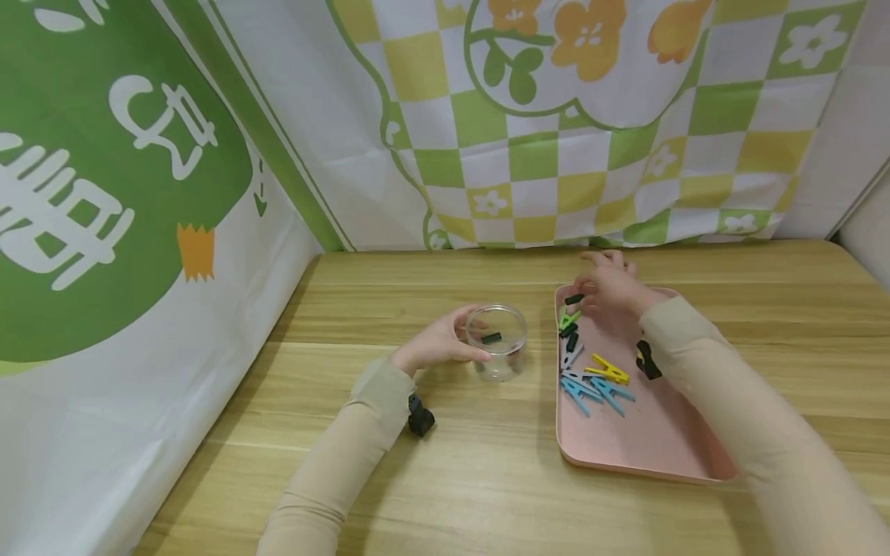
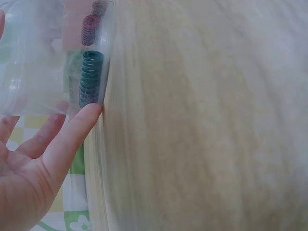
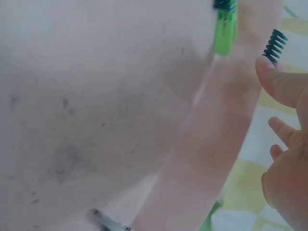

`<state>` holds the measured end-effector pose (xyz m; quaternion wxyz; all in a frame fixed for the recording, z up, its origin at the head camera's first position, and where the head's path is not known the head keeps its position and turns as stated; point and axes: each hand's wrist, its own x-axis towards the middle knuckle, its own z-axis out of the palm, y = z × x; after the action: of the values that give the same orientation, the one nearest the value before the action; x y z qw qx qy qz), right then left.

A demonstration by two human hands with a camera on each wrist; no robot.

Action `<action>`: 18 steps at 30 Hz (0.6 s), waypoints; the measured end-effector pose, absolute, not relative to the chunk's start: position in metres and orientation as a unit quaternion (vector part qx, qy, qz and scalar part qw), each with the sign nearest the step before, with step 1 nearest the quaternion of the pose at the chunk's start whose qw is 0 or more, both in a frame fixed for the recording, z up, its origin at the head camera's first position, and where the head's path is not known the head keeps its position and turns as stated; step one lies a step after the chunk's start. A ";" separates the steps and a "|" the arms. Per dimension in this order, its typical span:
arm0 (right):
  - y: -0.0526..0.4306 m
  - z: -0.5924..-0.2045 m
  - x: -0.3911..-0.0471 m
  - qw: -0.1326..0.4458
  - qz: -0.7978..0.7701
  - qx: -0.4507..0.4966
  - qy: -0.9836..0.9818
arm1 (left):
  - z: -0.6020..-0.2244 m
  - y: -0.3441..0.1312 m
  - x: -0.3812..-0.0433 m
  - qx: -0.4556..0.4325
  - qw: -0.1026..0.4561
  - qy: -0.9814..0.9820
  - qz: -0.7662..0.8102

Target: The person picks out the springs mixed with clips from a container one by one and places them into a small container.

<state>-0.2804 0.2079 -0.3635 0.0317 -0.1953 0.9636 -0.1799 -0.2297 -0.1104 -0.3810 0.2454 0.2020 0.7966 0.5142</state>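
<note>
My left hand (image 1: 445, 340) holds a clear plastic jar (image 1: 497, 369) by its side, with the thumb at the front and fingers behind. Through the wall, a dark green coil spring (image 2: 90, 77) and a reddish spring (image 2: 88, 30) lie inside, with another partly cut off by the frame. Over the far left corner of the pink tray (image 1: 626, 455), my right hand (image 1: 612, 282) pinches a dark green spring (image 3: 275, 45), which pokes out past the thumb tip. Just below it in the tray lies a green clothespin (image 1: 568, 319).
Along the tray's left side lie blue clothespins (image 1: 612, 395), a yellow clothespin (image 1: 609, 369), grey clothespins (image 1: 572, 357) and dark springs (image 1: 572, 340). The tray stands on a wooden table (image 1: 480, 479), right of the jar. A patterned cloth (image 1: 542, 154) hangs behind the table's back edge.
</note>
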 end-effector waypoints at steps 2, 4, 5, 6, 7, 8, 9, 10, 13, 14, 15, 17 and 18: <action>0.206 -0.362 -0.279 0.029 -0.182 -0.197 0.963 | -0.381 -0.111 -0.230 0.201 0.246 0.797 0.514; 0.206 -0.360 -0.277 0.026 -0.191 -0.200 0.961 | -0.381 -0.111 -0.230 0.200 0.246 0.798 0.513; 0.206 -0.359 -0.276 0.024 -0.195 -0.202 0.959 | -0.380 -0.111 -0.230 0.200 0.245 0.798 0.512; 0.206 -0.358 -0.275 0.021 -0.200 -0.204 0.958 | -0.380 -0.111 -0.230 0.199 0.245 0.799 0.511; 0.207 -0.357 -0.274 0.020 -0.203 -0.204 0.957 | -0.380 -0.111 -0.230 0.198 0.245 0.799 0.511; 0.207 -0.356 -0.273 0.019 -0.206 -0.206 0.957 | -0.380 -0.111 -0.231 0.197 0.246 0.800 0.511; 0.208 -0.356 -0.273 0.017 -0.206 -0.207 0.956 | -0.380 -0.111 -0.231 0.196 0.246 0.800 0.511; 0.209 -0.355 -0.272 0.017 -0.207 -0.207 0.956 | -0.380 -0.111 -0.231 0.194 0.246 0.801 0.510; 0.211 -0.354 -0.270 0.019 -0.213 -0.206 0.955 | -0.380 -0.111 -0.230 0.192 0.246 0.802 0.509; 0.212 -0.354 -0.269 0.020 -0.216 -0.205 0.954 | -0.380 -0.111 -0.230 0.192 0.246 0.802 0.509; 0.213 -0.354 -0.268 0.021 -0.219 -0.205 0.954 | -0.380 -0.110 -0.230 0.192 0.246 0.802 0.510; 0.214 -0.353 -0.266 0.022 -0.223 -0.205 0.953 | -0.380 -0.111 -0.230 0.193 0.247 0.800 0.511; 0.215 -0.353 -0.265 0.022 -0.225 -0.207 0.952 | -0.381 -0.111 -0.230 0.193 0.247 0.800 0.512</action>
<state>-0.2646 0.2151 -0.3528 0.0218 -0.2066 0.9519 -0.2251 -0.2297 -0.1107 -0.3809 0.2471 0.1929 0.7995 0.5123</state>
